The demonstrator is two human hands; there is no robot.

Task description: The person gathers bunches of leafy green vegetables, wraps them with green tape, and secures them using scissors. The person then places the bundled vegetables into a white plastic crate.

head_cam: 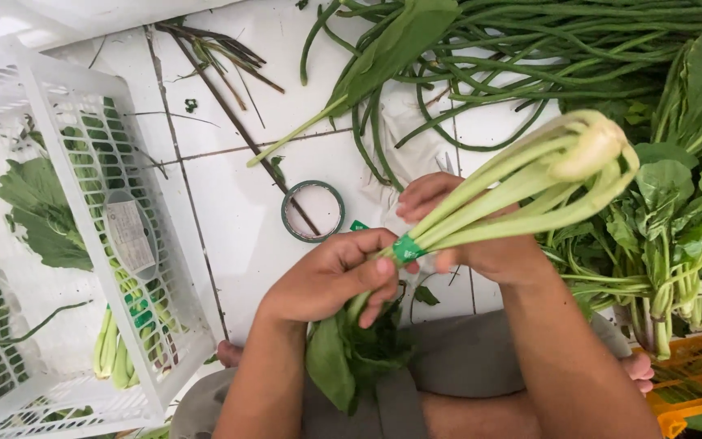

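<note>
A bunch of leafy greens [522, 183] with pale green stalks lies across both my hands, stalk ends up to the right, dark leaves hanging down over my lap. A band of green tape [407, 248] circles the stalks. My left hand [331, 276] grips the bunch just below the tape. My right hand [469, 236] holds the stalks at the tape from the other side. A roll of green tape [313, 211] lies flat on the white tiled floor just beyond my hands.
A white plastic crate [83, 244] on the left holds tied bunches of greens. Long beans [530, 49] are piled at the top. Loose leafy greens [676, 236] lie at the right above a yellow crate [692, 382]. Stem scraps litter the tiles.
</note>
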